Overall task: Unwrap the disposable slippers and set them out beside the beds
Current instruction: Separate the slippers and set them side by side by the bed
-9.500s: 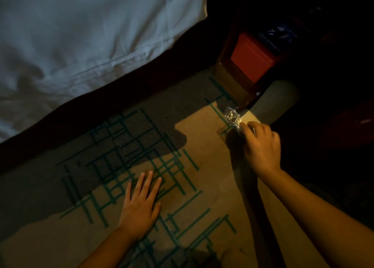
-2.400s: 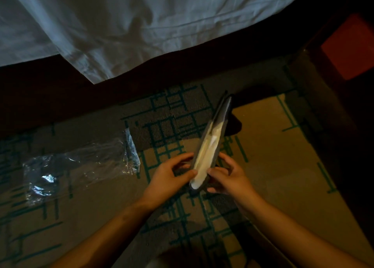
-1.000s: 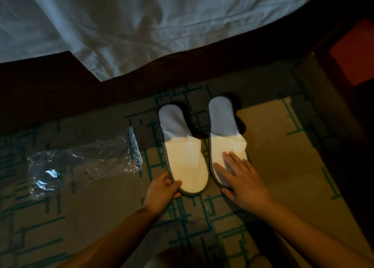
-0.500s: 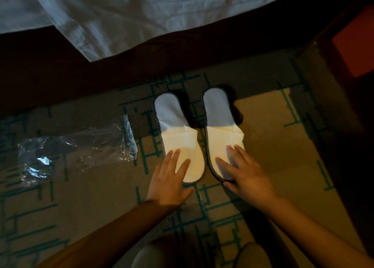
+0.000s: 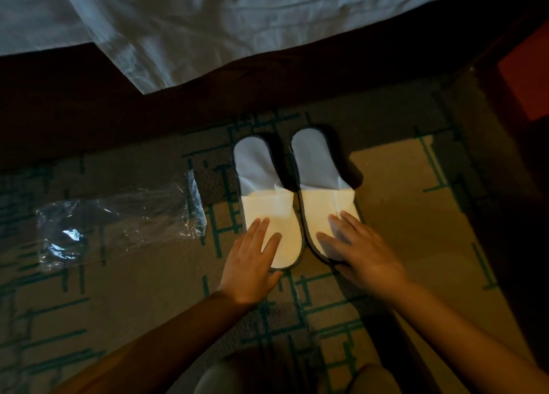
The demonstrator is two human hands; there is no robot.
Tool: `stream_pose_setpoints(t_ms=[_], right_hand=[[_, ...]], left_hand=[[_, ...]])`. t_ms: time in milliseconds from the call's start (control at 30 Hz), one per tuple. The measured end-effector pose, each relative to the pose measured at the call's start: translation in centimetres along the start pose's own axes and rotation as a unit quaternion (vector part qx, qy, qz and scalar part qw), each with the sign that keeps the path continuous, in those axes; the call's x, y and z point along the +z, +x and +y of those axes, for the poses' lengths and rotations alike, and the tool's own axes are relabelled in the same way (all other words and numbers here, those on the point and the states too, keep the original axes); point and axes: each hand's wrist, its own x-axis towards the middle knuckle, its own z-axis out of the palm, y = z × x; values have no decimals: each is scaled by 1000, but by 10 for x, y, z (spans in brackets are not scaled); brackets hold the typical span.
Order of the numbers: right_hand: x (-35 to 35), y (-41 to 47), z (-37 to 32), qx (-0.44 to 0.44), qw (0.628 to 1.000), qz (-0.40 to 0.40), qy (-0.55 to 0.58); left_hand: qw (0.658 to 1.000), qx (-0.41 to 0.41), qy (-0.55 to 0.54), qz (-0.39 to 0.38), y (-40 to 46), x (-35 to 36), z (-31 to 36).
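head view: slippers laid out, hands flat on the toes

head view shows two white slippers side by side on the patterned carpet, heels pointing toward the bed whose white sheet hangs over a dark base. the left slipper and the right slipper lie nearly touching along their inner edges. the empty clear wrapper lies on the carpet to the left, apart from the pair.

the left hand rests with its grip open, fingers spread flat on the toe cover of the left slipper. the right hand is likewise open and flat, pressing the toe cover and outer edge of the right slipper. neither hand clasps anything; each slipper sits directly under the fingers, with the palms hanging off the toe end onto the carpet.

the step in hand looks like final straightening. to do it well, slide each slipper with light flat pressure rather than pinching, since the thin toe covers would likely crease. keep the two heels level and the pair square to the bed edge, then lift the hands straight up so nothing drags. the wrapper probably needs picking up afterwards.
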Motion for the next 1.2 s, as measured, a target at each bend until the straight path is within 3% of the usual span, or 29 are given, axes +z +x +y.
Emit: stream_pose_setpoints(t_ms=[200, 1200], right_hand=[[-13, 18, 6, -6, 999, -37, 12], [-16, 39, 9, -16, 1000, 7, 5]], left_hand=[[1000, -10, -20, 5, 4, -1, -5], [999, -33, -12, 8, 15, -10, -9]])
